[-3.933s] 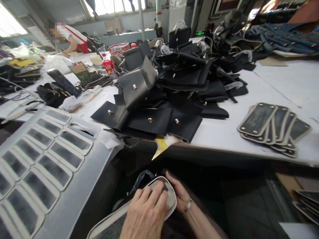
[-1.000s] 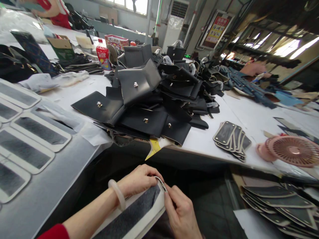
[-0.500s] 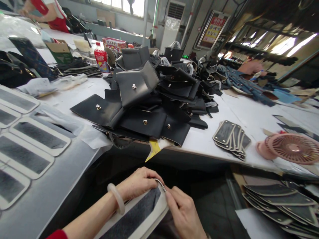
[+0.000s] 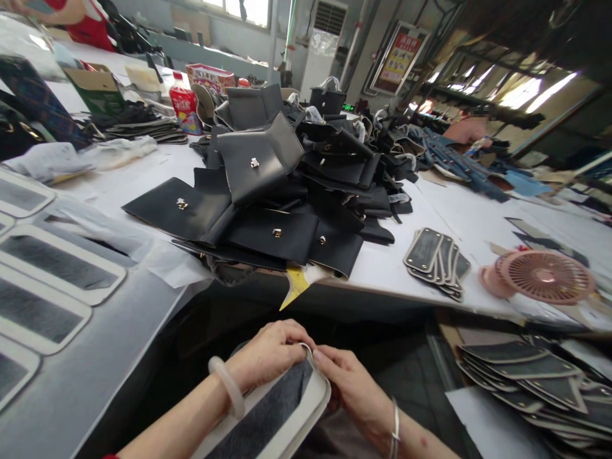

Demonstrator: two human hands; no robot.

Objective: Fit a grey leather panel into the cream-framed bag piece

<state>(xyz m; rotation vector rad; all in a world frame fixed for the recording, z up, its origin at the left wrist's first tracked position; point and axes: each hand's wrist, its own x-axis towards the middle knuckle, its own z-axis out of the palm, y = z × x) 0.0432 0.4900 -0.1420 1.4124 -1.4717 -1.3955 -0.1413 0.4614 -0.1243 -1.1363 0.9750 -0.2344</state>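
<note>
A long panel (image 4: 275, 408), dark in the middle with a pale rounded border, is held low in front of me. My left hand (image 4: 272, 350), with a pale bangle on its wrist, grips the upper left edge near the tip. At the panel's top right corner, the thumb and fingers of my right hand (image 4: 349, 389) pinch the edge, close beside the left fingertips. The panel's lower end runs out of view.
Black leather pieces (image 4: 268, 223) with metal clasps are heaped on the white table (image 4: 382, 268). Similar panels (image 4: 62, 261) lie on the grey surface at left. Stacked trimmed pieces (image 4: 433, 255), a pink fan (image 4: 545, 274) and another stack (image 4: 521, 376) are at right.
My right hand has shifted up and its fingers have turned toward the left hand at the panel's tip; its bracelet now shows. The camera view has moved slightly.
</note>
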